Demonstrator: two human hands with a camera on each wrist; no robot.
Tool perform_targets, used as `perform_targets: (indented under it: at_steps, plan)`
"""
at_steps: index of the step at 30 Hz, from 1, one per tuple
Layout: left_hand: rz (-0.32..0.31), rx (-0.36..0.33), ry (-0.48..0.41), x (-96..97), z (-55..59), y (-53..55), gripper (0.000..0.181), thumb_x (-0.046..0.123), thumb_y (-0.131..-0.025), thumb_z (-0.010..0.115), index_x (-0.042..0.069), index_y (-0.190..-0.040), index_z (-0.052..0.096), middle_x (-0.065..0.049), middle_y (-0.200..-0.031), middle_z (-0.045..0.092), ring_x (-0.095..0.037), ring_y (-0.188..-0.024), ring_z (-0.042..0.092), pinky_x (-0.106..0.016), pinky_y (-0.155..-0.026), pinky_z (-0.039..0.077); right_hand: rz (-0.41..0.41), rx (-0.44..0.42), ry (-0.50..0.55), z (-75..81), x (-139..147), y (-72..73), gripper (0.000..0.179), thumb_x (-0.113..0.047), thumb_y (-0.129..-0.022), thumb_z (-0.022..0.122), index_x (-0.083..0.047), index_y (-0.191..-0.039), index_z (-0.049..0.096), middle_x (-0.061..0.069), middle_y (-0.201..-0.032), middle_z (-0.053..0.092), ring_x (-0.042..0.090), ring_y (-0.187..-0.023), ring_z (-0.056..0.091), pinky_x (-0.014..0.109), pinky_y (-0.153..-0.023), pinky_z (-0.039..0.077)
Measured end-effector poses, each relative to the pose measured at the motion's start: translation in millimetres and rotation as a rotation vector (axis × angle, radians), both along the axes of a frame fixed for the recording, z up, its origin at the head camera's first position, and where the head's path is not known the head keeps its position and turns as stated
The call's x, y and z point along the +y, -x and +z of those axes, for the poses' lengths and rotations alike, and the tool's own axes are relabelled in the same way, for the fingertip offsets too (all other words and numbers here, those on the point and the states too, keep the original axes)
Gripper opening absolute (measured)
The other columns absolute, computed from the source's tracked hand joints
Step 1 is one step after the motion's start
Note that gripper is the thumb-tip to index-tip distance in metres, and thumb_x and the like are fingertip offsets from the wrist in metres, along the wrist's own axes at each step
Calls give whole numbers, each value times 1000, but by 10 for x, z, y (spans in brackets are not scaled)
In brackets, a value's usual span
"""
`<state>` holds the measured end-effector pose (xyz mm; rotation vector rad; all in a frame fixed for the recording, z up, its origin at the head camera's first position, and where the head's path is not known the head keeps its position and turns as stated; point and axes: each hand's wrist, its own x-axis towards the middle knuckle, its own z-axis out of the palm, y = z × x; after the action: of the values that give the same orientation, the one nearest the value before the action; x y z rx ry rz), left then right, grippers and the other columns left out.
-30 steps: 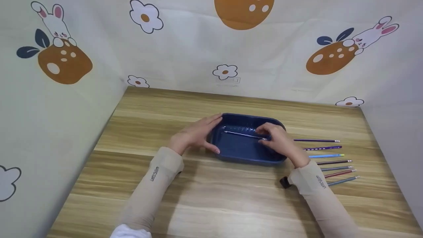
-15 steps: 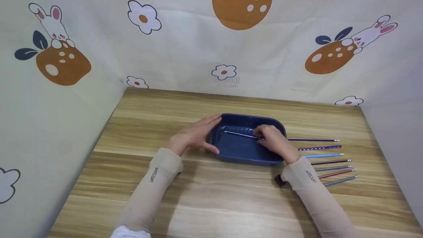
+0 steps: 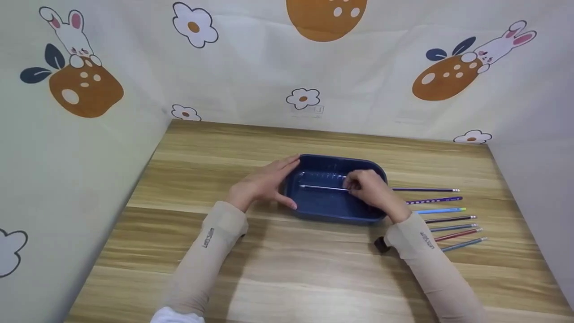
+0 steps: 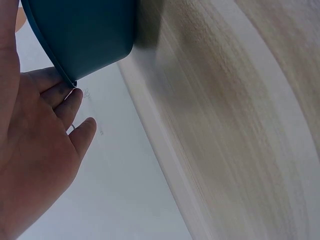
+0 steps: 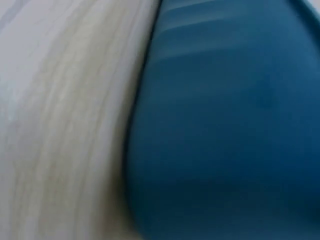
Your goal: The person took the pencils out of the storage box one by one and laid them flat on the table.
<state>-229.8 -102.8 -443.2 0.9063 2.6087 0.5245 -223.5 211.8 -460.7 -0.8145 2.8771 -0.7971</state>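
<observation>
A dark blue rectangular tray (image 3: 334, 219) stands on the wooden table. My left hand (image 3: 264, 185) spans its left end, fingers fairly straight along the far corner and thumb at the near corner. In the left wrist view, fingertips of that hand (image 4: 42, 135) touch the tray's rim (image 4: 75, 82). Inside the tray lies a slender pencil (image 3: 320, 187), its tip to the left. My right hand (image 3: 372, 188) reaches in over the right side and pinches the pencil's right end, which the fingers hide. Only the tray's outer wall (image 5: 225, 125) and tabletop fill the right wrist view.
Several pencils lie in a row right of the tray, among them a purple one (image 3: 435, 200), a light blue one (image 3: 441, 210) and a red one (image 3: 459, 234). The right forearm covers some of their left ends. Patterned cloth walls (image 3: 251, 67) enclose the table (image 3: 291, 278).
My right hand has lowered and its fingers have closed on the pencil in the tray. The pencil's left end has shifted slightly toward the near side. My left hand stays put.
</observation>
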Motion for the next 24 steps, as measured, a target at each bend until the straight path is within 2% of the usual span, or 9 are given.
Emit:
perform_targets:
  at_steps: [6, 12, 18, 24]
  plan:
    - [7, -3, 1, -2, 0, -6, 126, 67, -69, 78, 16, -162, 11, 4, -171, 2, -22, -157, 9, -42, -129, 14, 33, 16, 42, 127, 47, -86, 18, 11, -77, 66, -5, -83, 72, 7, -81, 72, 16, -74, 64, 28, -67, 56]
    - [12, -9, -7, -5, 2, -6, 125, 66, -69, 79, 16, -162, 11, 2, -171, 3, -23, -157, 9, -43, -129, 15, 70, -21, 67, 292, 103, -202, 18, 12, -79, 66, -3, -87, 72, 10, -86, 72, 19, -79, 66, 29, -71, 58]
    - [3, -2, -8, -9, -12, -8, 126, 66, -69, 79, 15, -162, 11, 1, -171, 3, -24, -157, 9, -43, -129, 15, 52, -76, 43, 422, 179, -338, 17, 10, -83, 66, -3, -92, 71, 10, -91, 71, 19, -83, 65, 30, -74, 58]
    - [5, 3, -3, -1, -1, -3, 126, 67, -68, 79, 16, -162, 11, 2, -171, 3, -24, -157, 11, -43, -128, 16, 54, -84, 50, 506, 293, -466, 18, 9, -84, 68, -6, -94, 71, 7, -92, 71, 16, -84, 66, 26, -74, 58]
